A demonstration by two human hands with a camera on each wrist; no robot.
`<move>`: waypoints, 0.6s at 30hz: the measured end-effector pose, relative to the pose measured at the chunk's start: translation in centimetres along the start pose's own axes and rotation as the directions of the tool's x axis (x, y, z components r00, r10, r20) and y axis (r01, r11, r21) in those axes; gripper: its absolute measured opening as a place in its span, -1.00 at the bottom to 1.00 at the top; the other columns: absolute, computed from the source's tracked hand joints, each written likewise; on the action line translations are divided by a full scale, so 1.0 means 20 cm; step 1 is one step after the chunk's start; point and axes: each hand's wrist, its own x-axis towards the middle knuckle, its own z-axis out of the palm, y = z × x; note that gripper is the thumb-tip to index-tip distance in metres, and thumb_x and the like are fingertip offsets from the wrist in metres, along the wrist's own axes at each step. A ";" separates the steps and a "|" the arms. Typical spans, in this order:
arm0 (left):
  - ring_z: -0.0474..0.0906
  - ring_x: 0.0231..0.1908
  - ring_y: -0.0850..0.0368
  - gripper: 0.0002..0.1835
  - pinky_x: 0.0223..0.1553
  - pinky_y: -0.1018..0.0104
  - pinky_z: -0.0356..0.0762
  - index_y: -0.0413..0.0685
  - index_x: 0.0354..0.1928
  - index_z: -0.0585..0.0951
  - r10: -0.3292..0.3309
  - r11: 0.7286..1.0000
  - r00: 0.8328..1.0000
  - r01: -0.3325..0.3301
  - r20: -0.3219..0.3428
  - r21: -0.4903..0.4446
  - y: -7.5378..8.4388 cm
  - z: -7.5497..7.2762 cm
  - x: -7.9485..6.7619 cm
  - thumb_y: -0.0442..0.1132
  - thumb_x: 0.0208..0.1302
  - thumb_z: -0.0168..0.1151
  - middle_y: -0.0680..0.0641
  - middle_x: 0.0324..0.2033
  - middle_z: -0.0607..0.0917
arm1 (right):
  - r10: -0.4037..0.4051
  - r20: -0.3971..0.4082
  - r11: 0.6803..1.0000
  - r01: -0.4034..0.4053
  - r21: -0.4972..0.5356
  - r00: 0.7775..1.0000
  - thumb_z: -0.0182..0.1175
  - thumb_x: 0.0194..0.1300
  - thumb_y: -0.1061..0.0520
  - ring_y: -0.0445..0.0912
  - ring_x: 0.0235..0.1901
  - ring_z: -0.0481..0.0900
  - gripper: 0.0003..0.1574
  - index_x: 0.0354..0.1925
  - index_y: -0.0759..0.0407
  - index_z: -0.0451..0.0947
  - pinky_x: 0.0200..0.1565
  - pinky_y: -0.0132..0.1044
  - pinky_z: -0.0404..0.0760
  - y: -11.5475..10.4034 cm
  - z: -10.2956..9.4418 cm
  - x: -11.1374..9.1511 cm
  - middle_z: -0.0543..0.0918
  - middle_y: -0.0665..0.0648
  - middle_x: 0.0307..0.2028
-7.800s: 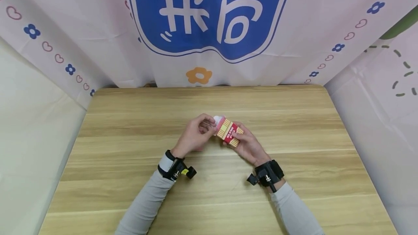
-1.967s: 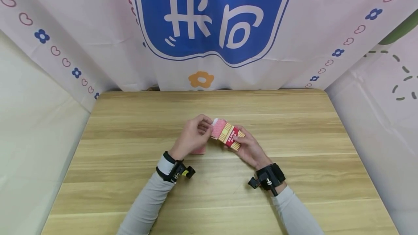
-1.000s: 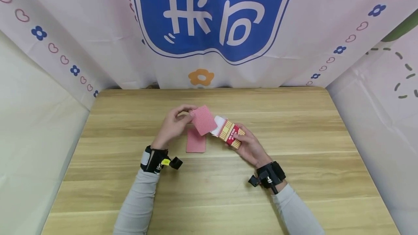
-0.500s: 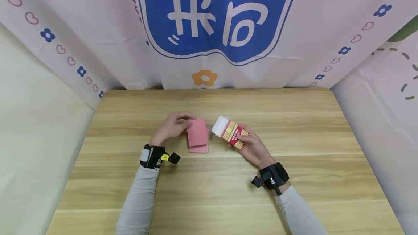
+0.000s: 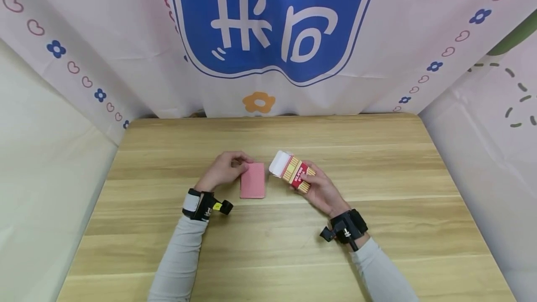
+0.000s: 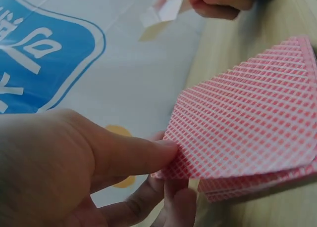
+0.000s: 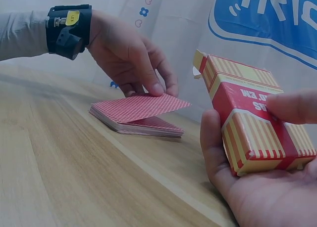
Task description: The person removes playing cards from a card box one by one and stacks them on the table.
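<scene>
Head view: left hand (image 5: 226,168) has brought a red-backed playing card (image 7: 141,106) onto the card pile (image 7: 156,125).
At left, thumb and fingers pinch this card near one corner (maybe it is a thin packet, I cannot tell). One second ago it was beside the box mouth; now it lies over the pile on the wooden table (image 5: 272,255), one end tilted up. So I judge the placing almost finished, but the pinch is not released. Further right, near the pile but apart, the striped playing-card box (image 5: 292,170) is raised above the table, gripped by the right hand (image 5: 322,191). Red backs no longer show at its white flap (image 5: 279,162), so perhaps little remains (the inside is hidden).
</scene>
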 end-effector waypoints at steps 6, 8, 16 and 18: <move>0.57 -0.14 0.00 -0.78 -0.12 0.18 0.55 -0.06 0.03 0.73 -0.015 0.996 0.999 0.018 -0.039 0.086 -0.01 0.03 0.01 -0.27 0.45 0.21 -0.12 -0.10 0.70 | 0.006 -0.016 1.000 -0.006 -0.006 1.000 -0.07 0.51 0.39 0.08 0.21 0.59 -0.41 0.39 0.03 0.26 0.13 -0.07 0.65 0.00 0.00 0.00 0.30 0.25 0.41; 0.56 -0.14 0.01 -0.79 -0.12 0.18 0.55 -0.06 0.02 0.73 -0.016 0.994 0.999 0.020 -0.042 0.108 -0.01 0.04 0.02 -0.28 0.45 0.22 -0.11 -0.11 0.69 | 0.007 -0.017 1.000 -0.007 -0.008 1.000 -0.07 0.50 0.39 0.08 0.21 0.58 -0.41 0.39 0.02 0.26 0.13 -0.07 0.65 0.00 0.00 0.00 0.29 0.24 0.42; 0.55 -0.14 0.01 -0.80 -0.11 0.15 0.56 -0.10 -0.01 0.74 0.003 0.987 0.999 0.005 -0.047 0.164 -0.01 0.05 0.03 -0.30 0.44 0.22 -0.13 -0.10 0.68 | 0.002 -0.015 1.000 -0.002 -0.017 1.000 -0.05 0.49 0.38 0.09 0.21 0.58 -0.40 0.40 0.03 0.25 0.13 -0.07 0.65 0.00 0.00 0.00 0.30 0.24 0.42; 0.56 -0.12 0.00 -0.80 -0.08 0.14 0.57 -0.09 0.00 0.74 0.001 0.985 0.999 0.007 -0.049 0.172 -0.02 0.05 0.03 -0.29 0.44 0.22 -0.13 -0.07 0.67 | 0.001 -0.010 1.000 -0.001 -0.022 1.000 -0.06 0.50 0.38 0.09 0.22 0.58 -0.39 0.41 0.03 0.25 0.14 -0.07 0.65 0.00 0.00 0.00 0.30 0.24 0.42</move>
